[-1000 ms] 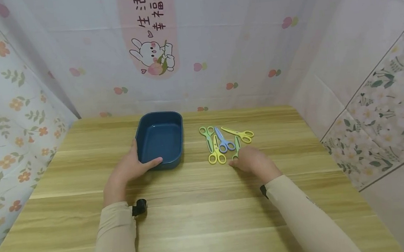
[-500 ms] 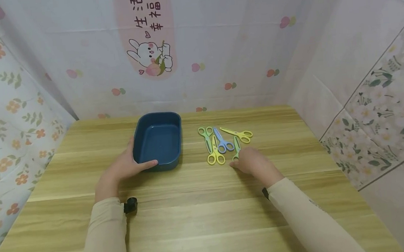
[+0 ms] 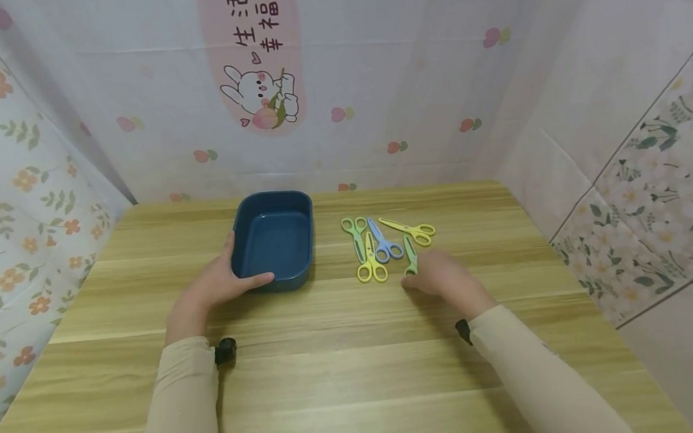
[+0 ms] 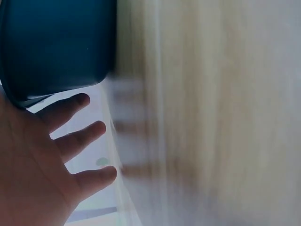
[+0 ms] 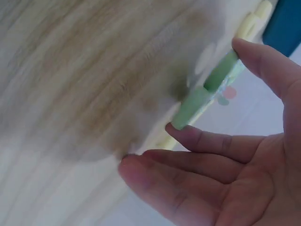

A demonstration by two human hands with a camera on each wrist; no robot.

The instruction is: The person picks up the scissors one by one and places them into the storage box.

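Currently, my left hand [image 3: 213,286] lies spread against the box [image 3: 293,283] while my right hand [image 3: 441,275] pinches the nearer green scissors [image 3: 411,255] at the worktop [image 3: 336,382], a shallow hold risking slippage.

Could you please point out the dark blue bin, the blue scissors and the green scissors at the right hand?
Dark blue bin [image 3: 274,242], head view: on its bare inner floor.
Blue scissors [image 3: 382,241], head view: near the middle, between blades and handles.
Green scissors [image 3: 411,252], head view: on the blades.
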